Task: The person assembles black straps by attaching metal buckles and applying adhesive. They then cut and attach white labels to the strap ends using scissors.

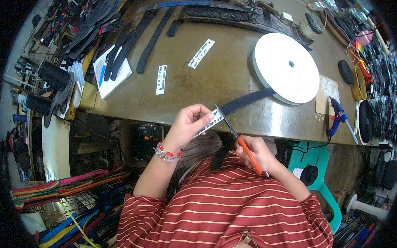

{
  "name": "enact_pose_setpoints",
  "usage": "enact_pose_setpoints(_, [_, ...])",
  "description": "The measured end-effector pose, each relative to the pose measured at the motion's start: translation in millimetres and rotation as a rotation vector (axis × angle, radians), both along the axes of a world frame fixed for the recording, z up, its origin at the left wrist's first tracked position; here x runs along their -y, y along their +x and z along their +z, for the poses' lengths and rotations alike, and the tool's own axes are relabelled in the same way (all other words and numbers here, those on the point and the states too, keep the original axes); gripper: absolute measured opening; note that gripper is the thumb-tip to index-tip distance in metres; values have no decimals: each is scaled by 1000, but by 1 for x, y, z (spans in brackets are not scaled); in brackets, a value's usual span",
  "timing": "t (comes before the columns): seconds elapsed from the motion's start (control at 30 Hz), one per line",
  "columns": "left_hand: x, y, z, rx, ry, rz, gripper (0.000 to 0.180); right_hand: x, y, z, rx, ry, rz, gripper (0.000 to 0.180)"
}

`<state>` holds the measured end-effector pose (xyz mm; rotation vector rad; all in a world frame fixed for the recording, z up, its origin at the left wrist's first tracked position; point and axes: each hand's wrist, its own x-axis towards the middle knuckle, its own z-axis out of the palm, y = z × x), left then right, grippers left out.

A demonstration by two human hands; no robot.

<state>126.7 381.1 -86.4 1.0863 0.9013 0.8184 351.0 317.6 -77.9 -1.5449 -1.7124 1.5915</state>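
My left hand (pixel 186 126) pinches a white label strip (pixel 212 119) with handwriting, held along the end of a black fabric tape (pixel 249 100). That tape runs off to the right, to a large white reel (pixel 287 67) lying on the table. My right hand (pixel 259 150) is closed around orange-handled scissors (pixel 249 155). Their blades stand at the tape, right beside the end of the label strip and my left fingertips. Whether the blades have gone through the tape I cannot tell. Two similar white labels, an upright one (pixel 161 80) and a slanted one (pixel 201 54), lie farther back.
Black strips (pixel 156 40) and a paper pad (pixel 113 74) with a blue pen lie at the back left. A blue glue gun (pixel 337 115) rests near the table's right edge. Below it stands a green plastic chair (pixel 311 157). Colourful webbing (pixel 65 185) hangs at lower left.
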Motion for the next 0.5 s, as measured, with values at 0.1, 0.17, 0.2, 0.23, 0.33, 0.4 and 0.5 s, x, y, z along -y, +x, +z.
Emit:
enact_pose_setpoints(0.1, [0,0,-1,-13,-11,5,11,0,-1,-2,30,21,-19,38])
enact_pose_setpoints(0.17, [-1,-1,-3,-35,1,-11,11,1,0,-5,34,24,-16,39])
enact_pose_setpoints(0.2, [-4,-2,-4,-81,38,4,11,1,1,-6,28,19,-10,39])
enact_pose_setpoints(0.23, [-8,-4,-5,-116,83,16,11,2,3,-8,22,16,-5,40])
enact_pose_setpoints(0.33, [-31,-14,-8,-417,199,133,12,5,9,-10,-66,-138,-40,39])
enact_pose_setpoints(0.4, [-49,-17,-9,-651,391,185,13,7,12,-10,-248,-106,-118,34])
enact_pose_setpoints(0.5, [-60,-6,0,-821,850,317,13,7,12,-8,-389,-94,-307,27])
